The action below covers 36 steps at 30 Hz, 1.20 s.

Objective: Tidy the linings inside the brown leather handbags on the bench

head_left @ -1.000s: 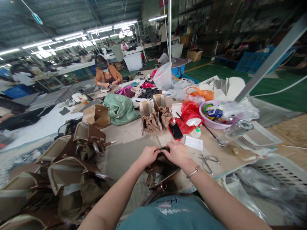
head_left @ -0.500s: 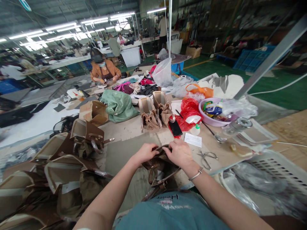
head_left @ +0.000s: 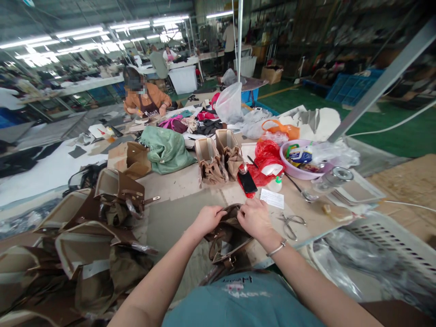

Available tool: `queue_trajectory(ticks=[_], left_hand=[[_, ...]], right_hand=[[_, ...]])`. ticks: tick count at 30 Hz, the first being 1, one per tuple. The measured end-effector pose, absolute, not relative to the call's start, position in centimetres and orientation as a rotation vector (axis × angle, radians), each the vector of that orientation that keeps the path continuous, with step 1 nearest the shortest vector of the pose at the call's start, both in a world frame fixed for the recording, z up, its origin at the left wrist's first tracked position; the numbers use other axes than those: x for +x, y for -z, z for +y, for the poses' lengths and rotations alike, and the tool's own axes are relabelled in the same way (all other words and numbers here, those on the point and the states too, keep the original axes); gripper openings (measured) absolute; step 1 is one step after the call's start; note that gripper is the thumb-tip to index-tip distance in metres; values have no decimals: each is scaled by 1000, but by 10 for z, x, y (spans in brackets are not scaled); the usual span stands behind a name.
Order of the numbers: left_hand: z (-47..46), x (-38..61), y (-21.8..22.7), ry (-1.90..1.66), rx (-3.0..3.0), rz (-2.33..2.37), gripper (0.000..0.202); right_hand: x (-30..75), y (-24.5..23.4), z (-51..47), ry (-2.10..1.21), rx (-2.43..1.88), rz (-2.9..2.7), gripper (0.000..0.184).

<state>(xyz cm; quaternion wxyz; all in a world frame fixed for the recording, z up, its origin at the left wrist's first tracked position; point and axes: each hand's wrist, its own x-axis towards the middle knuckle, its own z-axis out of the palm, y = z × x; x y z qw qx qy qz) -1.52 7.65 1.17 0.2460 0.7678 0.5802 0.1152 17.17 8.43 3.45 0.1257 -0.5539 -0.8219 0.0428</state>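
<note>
A dark brown leather handbag (head_left: 227, 240) lies on the table edge right in front of me. My left hand (head_left: 208, 220) pinches its top rim from the left. My right hand (head_left: 254, 219), a thin bracelet on its wrist, is closed on the same rim from the right. Both sets of fingers curl over the bag's upper edge. Small scissors (head_left: 290, 224) lie just right of my right hand, with a white card (head_left: 272, 198) beyond them.
A heap of tan and brown bags (head_left: 91, 236) fills the left. Two upright tan bags (head_left: 218, 156), a green bag (head_left: 164, 150), a black phone (head_left: 247, 181), red plastic and a pink basin (head_left: 299, 159) sit farther back. A person in orange (head_left: 145, 100) works at the far end.
My hands stay on the bag's rim, fingers shifting slightly along it. The view has drifted a little to the right and down.
</note>
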Motion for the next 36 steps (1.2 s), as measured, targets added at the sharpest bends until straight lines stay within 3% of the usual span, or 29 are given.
queue_trajectory(ticks=[12,24,36], left_hand=[[74,-9,-14,-205,2086,1715,34],[74,-9,-10,-209,2154,1784,35],[77,-7,-14,-149,2045,1849,29]], right_hand=[[176,-32,94,-145,-1675,-2294,18],[174,-38,90,-59,-1577,-2326,31],[174,-27,97,-29,-1595,-2350,21]])
